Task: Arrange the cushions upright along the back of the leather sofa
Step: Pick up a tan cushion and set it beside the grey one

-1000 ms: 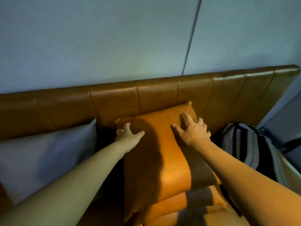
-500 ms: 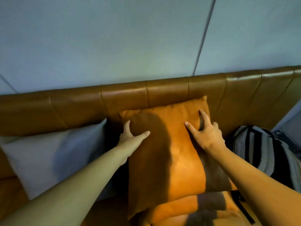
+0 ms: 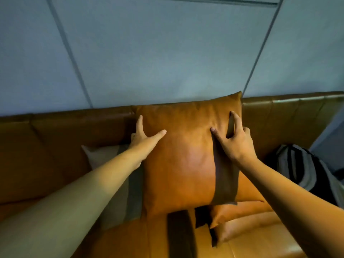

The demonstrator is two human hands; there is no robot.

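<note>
Grey cushion (image 3: 104, 155) mostly hidden behind left forearm and orange cushion (image 3: 182, 157); striped backpack (image 3: 305, 168) cut off at right edge; left hand (image 3: 143, 138) fingers partly tucked behind orange cushion's edge.

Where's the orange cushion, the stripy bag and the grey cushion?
orange cushion (image 3: 182, 164): head view, middle of its front face.
stripy bag (image 3: 305, 170): head view, its striped top, right of the cushion.
grey cushion (image 3: 104, 155): head view, upper corner behind the left arm.
</note>
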